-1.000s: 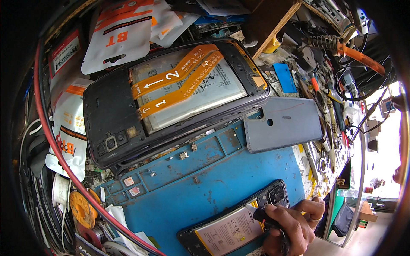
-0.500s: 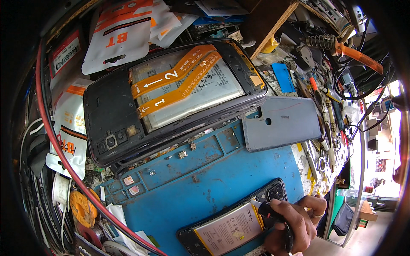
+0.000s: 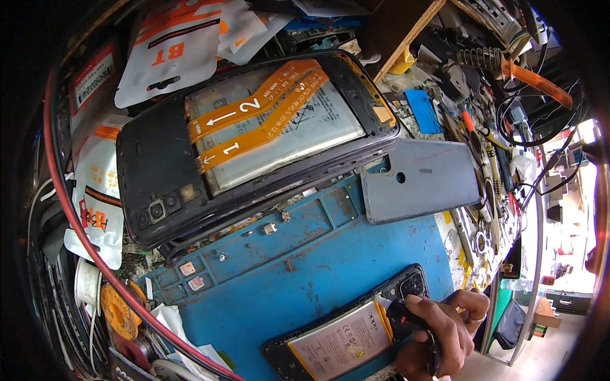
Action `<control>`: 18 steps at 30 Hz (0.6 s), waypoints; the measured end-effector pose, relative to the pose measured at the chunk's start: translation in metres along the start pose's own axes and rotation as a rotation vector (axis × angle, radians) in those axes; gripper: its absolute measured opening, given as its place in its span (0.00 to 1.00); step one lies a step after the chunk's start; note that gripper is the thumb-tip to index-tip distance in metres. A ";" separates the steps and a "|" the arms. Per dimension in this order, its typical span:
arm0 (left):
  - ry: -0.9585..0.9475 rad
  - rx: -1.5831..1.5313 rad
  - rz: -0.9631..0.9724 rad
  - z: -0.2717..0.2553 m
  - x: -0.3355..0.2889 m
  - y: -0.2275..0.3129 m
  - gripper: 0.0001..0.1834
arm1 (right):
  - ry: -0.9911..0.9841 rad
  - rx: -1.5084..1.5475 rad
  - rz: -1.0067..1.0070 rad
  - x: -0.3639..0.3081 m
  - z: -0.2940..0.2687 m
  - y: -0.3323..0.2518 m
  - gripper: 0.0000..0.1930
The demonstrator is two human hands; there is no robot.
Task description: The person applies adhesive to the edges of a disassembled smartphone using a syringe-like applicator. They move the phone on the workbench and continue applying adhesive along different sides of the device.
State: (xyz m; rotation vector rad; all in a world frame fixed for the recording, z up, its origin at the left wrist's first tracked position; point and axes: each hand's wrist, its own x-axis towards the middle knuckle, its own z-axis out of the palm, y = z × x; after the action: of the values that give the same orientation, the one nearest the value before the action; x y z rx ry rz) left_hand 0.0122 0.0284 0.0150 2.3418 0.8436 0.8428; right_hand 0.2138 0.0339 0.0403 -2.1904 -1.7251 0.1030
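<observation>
My right hand [image 3: 448, 330] is closed around a short black tool [image 3: 403, 315] with a small red mark. The tool lies over the upper part of an opened phone [image 3: 273, 354], and a pale piece shows by its end; its exact kind is hidden by my fingers. The phone rests tilted on the blue work mat [image 3: 254, 298], its back cover off. A silver battery [image 3: 340, 343] with yellow edges sits inside it, below the camera block [image 3: 412, 284]. My left hand is out of sight.
Another opened phone [image 3: 152, 146] with orange flex cables lies atop a stack behind the mat. Beside it rests a grey back cover [image 3: 422, 184]. Hand tools [image 3: 483, 143] crowd the right; a red cable [image 3: 82, 232], solder spools [image 3: 121, 311] and pouches [image 3: 168, 54] fill the left.
The view has shifted slightly, moving the stacked phone and pouches a little left in the picture. My right hand keeps its grip on the black tool over the phone, nearly unmoved.
</observation>
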 end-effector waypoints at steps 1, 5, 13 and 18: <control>-0.020 -0.011 0.008 -0.001 0.000 -0.001 0.15 | -0.021 -0.004 0.025 0.000 0.000 0.000 0.21; -0.035 -0.022 0.055 -0.002 -0.002 -0.003 0.16 | -0.013 0.006 0.031 0.001 -0.001 0.000 0.21; -0.040 -0.032 0.055 0.000 -0.008 -0.004 0.18 | 0.004 0.010 0.028 -0.001 -0.001 0.002 0.20; -0.052 -0.054 0.050 -0.002 -0.009 -0.004 0.19 | 0.013 0.010 0.004 0.000 0.000 0.003 0.21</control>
State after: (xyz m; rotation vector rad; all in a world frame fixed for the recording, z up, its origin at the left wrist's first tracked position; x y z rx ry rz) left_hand 0.0043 0.0254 0.0106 2.3358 0.7342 0.8115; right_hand 0.2165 0.0329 0.0388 -2.1825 -1.7095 0.0974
